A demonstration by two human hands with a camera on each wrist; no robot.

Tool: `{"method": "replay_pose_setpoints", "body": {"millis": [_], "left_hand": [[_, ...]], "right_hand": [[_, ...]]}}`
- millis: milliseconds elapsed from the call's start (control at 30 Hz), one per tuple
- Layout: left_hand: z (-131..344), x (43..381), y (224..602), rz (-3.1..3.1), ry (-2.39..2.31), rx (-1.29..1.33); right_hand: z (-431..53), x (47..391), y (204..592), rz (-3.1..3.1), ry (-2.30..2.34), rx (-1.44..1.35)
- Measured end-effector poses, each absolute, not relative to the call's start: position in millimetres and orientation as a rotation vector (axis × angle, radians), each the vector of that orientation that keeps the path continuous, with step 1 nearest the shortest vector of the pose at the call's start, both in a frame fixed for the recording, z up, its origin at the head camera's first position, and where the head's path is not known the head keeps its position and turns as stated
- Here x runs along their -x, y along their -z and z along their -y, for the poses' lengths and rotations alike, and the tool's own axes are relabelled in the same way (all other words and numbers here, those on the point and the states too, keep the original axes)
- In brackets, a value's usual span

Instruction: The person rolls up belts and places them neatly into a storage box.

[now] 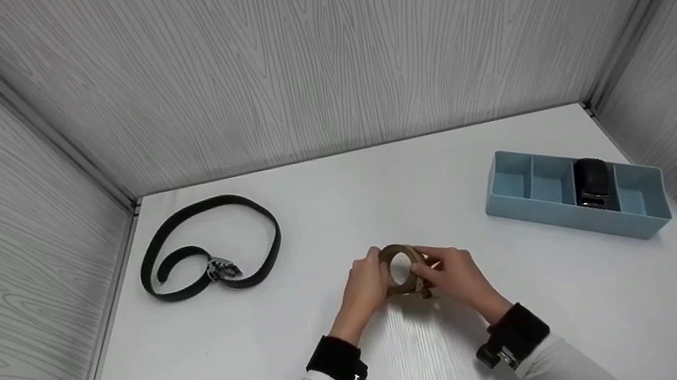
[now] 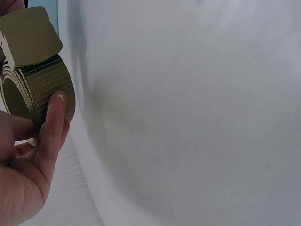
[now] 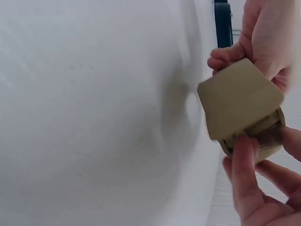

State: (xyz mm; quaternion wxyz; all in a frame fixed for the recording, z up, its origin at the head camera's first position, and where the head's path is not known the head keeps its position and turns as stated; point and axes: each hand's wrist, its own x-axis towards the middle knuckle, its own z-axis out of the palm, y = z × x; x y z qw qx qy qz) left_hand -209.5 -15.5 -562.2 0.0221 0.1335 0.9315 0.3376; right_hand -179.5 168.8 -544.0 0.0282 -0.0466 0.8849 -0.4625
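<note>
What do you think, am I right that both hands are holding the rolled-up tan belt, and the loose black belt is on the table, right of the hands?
Not quite: the head view shows the loose black belt on the table, left of the left hand and right hand, which do both hold the rolled-up tan belt.

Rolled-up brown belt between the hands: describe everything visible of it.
The rolled-up brown belt is ribbed, woven-looking webbing wound into several layers around a hollow centre. A flat, smooth, tan-gold buckle, apparently metal, with four sides and rounded corners, sits against the coil's outside. In the head view, the coil's round opening faces the camera. It appears held just above the white table, the left hand gripping one side and the right hand the other.
</note>
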Motion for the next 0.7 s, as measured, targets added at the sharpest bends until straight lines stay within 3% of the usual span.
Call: {"method": "replay_pose_setpoints", "body": {"millis": [233,700], "left_hand": [[13,207,556,-2.904,-1.268,-0.395],[9,204,548,-2.889,-1.568,-0.343]], "right_hand": [[-163,167,531,-3.212,1.164,0.359],[-151,162,521,-3.195,1.462,0.363]]}}
